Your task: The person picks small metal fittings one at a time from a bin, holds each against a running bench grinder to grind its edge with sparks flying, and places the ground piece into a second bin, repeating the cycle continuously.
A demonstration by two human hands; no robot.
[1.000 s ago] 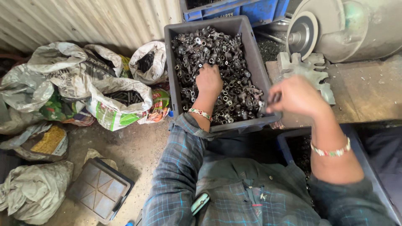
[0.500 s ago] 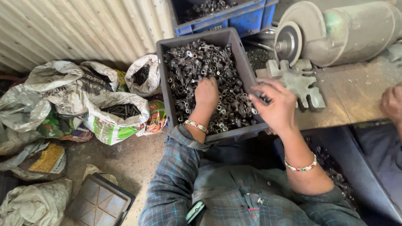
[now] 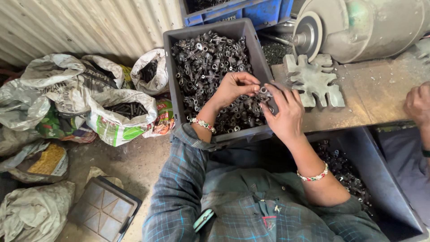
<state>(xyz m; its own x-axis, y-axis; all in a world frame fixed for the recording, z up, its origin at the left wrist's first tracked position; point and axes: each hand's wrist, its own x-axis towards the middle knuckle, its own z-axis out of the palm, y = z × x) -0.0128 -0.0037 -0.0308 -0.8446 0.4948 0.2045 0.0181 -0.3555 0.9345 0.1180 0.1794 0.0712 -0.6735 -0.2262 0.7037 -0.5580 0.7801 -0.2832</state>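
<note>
Over the grey crate (image 3: 177, 67) of metal fittings, your left hand (image 3: 233, 87) and right hand (image 3: 284, 112) meet, fingertips pinching one small ring-shaped fitting (image 3: 264, 91) between them, above the crate's right wall.

This is a small metalworking workshop. A grey crate (image 3: 251, 49) brimming with small dark metal parts (image 3: 210, 67) sits at the edge of a worn, dusty bench (image 3: 376, 94), and a second bin (image 3: 385, 188) of similar parts stands below it. On the bench lies a notched metal plate (image 3: 313, 80), just beside a motor-driven grinding wheel (image 3: 309, 33) with a large drum housing (image 3: 371, 22). A blue crate (image 3: 264, 11) stands behind. The wall is corrugated sheet metal (image 3: 76, 27), and open sacks (image 3: 121, 112) holding more dark metal pieces are heaped along it on a bare, dirty floor (image 3: 134, 161).
</note>
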